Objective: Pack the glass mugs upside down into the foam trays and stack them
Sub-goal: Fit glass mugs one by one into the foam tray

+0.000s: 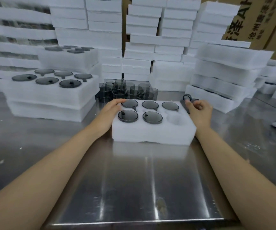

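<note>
While the left hand (110, 112) rests with relaxed fingers on the left edge of the white rectangular foam tray (152, 133), five smoky grey glass mugs (152, 117) sit upside down in its pockets. The right hand (198, 110) grips a sixth grey mug (183, 102) beside the tray's right rear corner.

Our left fingers (119, 101) rest on the far left corner of the foam tray (152, 131), which lies on the worktop (134, 180) between our hands. Five upturned mugs (128, 116) sit in its pockets; the empty pocket (176, 119) lies nearer us than our right fingers (198, 106), which curl round a lone mug (186, 97) beside the far right corner. Beyond the fingers stands a cluster of mugs (127, 90); to their left, filled trays (50, 95) are stacked, and to their right, foam stacks (225, 80).
</note>
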`<state>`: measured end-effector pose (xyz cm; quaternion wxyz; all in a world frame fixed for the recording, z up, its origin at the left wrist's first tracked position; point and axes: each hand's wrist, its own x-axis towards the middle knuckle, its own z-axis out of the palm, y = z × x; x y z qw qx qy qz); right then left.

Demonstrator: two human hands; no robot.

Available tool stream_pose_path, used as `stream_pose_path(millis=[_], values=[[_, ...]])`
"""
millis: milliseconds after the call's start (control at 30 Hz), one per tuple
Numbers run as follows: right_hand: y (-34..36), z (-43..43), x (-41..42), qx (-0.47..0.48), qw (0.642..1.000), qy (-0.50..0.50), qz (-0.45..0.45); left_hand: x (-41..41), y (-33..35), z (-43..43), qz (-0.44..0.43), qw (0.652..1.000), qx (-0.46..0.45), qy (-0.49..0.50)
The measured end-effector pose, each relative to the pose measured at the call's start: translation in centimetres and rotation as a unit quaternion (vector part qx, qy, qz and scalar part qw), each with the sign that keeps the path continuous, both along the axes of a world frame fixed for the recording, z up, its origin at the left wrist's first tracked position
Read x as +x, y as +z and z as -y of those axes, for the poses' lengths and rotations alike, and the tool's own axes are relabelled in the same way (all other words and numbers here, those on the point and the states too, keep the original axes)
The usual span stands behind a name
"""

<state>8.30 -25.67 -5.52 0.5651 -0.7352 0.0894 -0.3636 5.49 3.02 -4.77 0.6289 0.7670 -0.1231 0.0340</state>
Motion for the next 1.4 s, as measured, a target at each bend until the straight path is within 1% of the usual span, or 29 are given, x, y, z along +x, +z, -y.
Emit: stream_pose_path(millis=[67, 167, 233, 267, 300, 333, 433, 533, 633, 767, 900, 1167, 1400], values=[[0.1, -0.4, -0.9, 0.061, 0.998, 0.011, 0.001, -0.3, -0.2, -0.2, 0.012, 1.0, 0.012, -0.008], [1.4, -0.7, -1.5, 0.156, 0.988, 0.014, -0.019, -0.2, -0.4, -0.3, 0.001, 1.0, -0.004, 0.004], [2.9, -0.6, -1.7, 0.186, 0.982, -0.013, -0.039, 0.2, -0.6, -0.3, -0.009, 1.0, -0.011, 0.01], [3.6, -0.5, -1.9, 0.186, 0.981, -0.019, -0.043, 0.4, -0.7, -0.4, -0.011, 1.0, -0.008, 0.01], [4.3, -0.5, -2.1, 0.167, 0.985, -0.015, -0.046, 0.7, -0.8, -0.5, -0.009, 1.0, -0.001, 0.008], [4.8, -0.5, -2.5, 0.129, 0.991, -0.006, -0.045, 0.9, -1.0, -0.6, -0.007, 1.0, 0.008, 0.007], [5.7, -1.3, -3.5, -0.047, 0.998, 0.025, -0.036, 1.2, -1.3, -0.7, -0.009, 1.0, 0.013, 0.005], [6.3, -3.1, -4.5, -0.214, 0.975, -0.008, -0.062, 1.2, -1.3, -0.7, -0.01, 1.0, 0.005, -0.001], [6.5, -4.3, -5.2, -0.299, 0.949, -0.031, -0.091, 1.3, -1.3, -0.8, -0.011, 1.0, 0.007, -0.002], [6.6, -4.3, -5.9, -0.325, 0.934, -0.044, -0.143, 1.5, -1.4, -0.9, -0.011, 1.0, 0.014, -0.005], [6.5, -5.1, -5.9, -0.374, 0.914, -0.07, -0.143, 1.5, -1.4, -0.9, -0.014, 1.0, 0.021, -0.003], [6.2, -6.3, -6.3, -0.493, 0.85, -0.085, -0.164, 1.6, -1.5, -0.9, -0.011, 0.999, 0.035, -0.004], [6.4, -6.0, -6.7, -0.513, 0.831, -0.071, -0.201, 1.6, -1.5, -1.0, -0.007, 0.999, 0.036, -0.006]])
